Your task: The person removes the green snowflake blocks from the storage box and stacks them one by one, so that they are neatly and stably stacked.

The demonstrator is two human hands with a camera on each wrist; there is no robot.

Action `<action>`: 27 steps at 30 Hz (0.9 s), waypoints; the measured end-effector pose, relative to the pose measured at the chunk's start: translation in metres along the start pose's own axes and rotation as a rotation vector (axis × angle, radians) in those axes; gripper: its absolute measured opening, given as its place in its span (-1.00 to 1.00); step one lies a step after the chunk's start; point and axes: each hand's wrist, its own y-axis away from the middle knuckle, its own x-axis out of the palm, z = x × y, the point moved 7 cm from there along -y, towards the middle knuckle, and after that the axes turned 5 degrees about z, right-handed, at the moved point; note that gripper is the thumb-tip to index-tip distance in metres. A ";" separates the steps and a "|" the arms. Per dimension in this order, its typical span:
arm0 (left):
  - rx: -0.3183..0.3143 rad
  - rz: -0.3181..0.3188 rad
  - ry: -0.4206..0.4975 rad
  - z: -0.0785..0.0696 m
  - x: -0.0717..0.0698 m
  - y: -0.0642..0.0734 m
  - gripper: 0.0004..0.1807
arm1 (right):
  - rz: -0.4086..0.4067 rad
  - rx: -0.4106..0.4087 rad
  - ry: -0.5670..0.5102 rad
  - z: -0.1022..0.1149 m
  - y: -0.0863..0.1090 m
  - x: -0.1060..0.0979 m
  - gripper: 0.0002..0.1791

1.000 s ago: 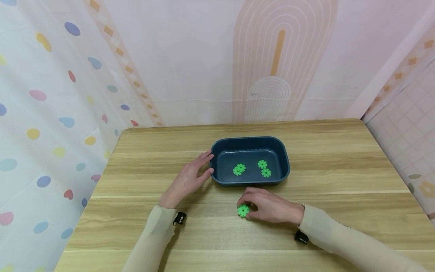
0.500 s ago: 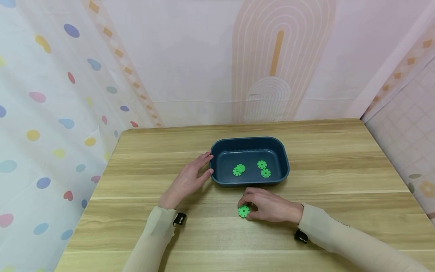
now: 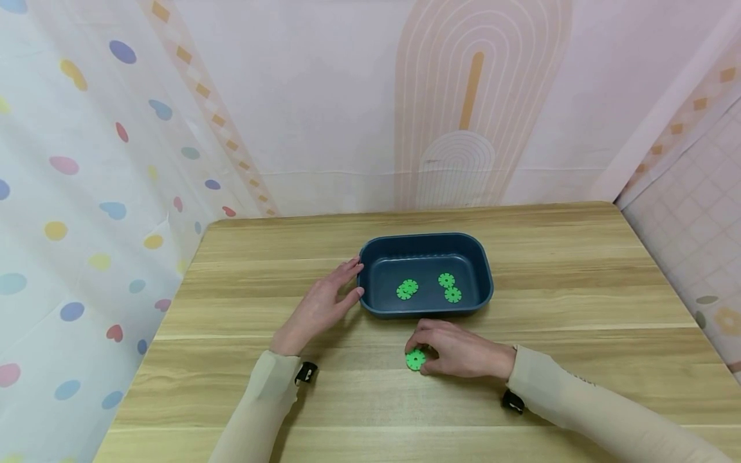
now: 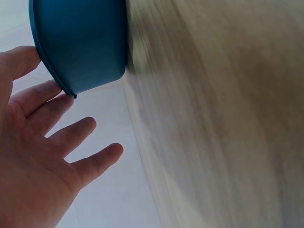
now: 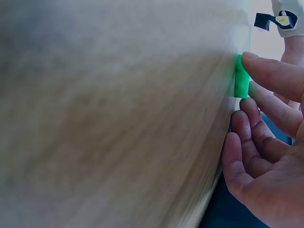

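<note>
In the head view my right hand (image 3: 460, 349) holds a bright green notched disc (image 3: 415, 360) with a small centre hole, low at the tabletop. Thumb and index finger pinch the edges of the disc (image 5: 242, 78) in the right wrist view, where it shows edge-on as a thick green band; the other fingers are bent beside it. My left hand (image 3: 318, 310) lies at the left end of a dark blue rectangular tub (image 3: 425, 314). Its fingers are spread and fairly straight, with thumb and fingertips at the rim of the tub (image 4: 83, 47) in the left wrist view.
Inside the tub lie several green notched discs: an overlapping pair (image 3: 407, 289) on the left, and an upper disc (image 3: 446, 280) and lower disc (image 3: 453, 294) on the right. The wooden table (image 3: 567, 270) reaches back to a patterned curtain (image 3: 336, 116).
Almost nothing differs. The right hand and its disc have shifted very slightly in the head view; the left hand and the tub stay in place.
</note>
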 end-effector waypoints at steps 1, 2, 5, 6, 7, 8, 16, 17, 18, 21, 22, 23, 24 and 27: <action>-0.002 0.000 0.002 0.000 0.000 0.000 -0.39 | 0.000 0.001 0.001 0.000 0.000 0.000 -0.70; 0.001 0.001 0.000 0.000 0.000 0.000 -0.39 | 0.001 0.002 0.001 0.000 0.000 0.000 -0.70; 0.002 0.002 0.000 0.000 0.000 0.000 -0.39 | 0.004 0.005 0.000 -0.001 0.000 0.001 -0.69; 0.000 0.003 0.002 0.000 0.000 0.000 -0.39 | 0.006 0.005 0.000 -0.001 0.000 0.001 -0.69; 0.000 0.004 0.003 0.001 0.000 0.000 -0.39 | 0.007 0.005 0.000 -0.001 0.000 0.001 -0.69; -0.001 0.005 0.004 0.001 0.000 0.000 -0.39 | 0.008 0.006 -0.001 -0.001 0.000 0.001 -0.69; 0.004 0.002 0.001 0.001 0.000 0.000 -0.39 | 0.011 0.010 -0.005 -0.001 0.001 0.001 -0.64; 0.005 0.002 0.000 0.001 0.000 0.000 -0.39 | 0.011 0.010 -0.004 -0.001 0.001 0.001 -0.63; 0.004 0.002 -0.001 0.001 0.000 0.000 -0.39 | 0.011 0.008 -0.003 0.000 0.001 0.001 -0.62; 0.005 0.003 0.000 0.001 0.000 0.000 -0.39 | 0.008 -0.006 -0.001 0.001 0.003 0.001 -0.60; 0.005 0.003 0.000 0.001 0.000 0.000 -0.39 | 0.006 -0.011 0.000 0.002 0.003 0.000 -0.59; 0.005 0.002 0.000 0.001 0.000 0.000 -0.39 | 0.004 -0.019 0.000 0.002 0.004 0.000 -0.59; 0.006 0.001 0.000 0.001 0.000 0.000 -0.39 | 0.002 -0.025 -0.002 0.003 0.005 0.000 -0.59; 0.008 -0.003 0.001 0.001 0.000 0.000 -0.39 | 0.005 -0.012 -0.010 0.004 0.007 -0.002 -0.56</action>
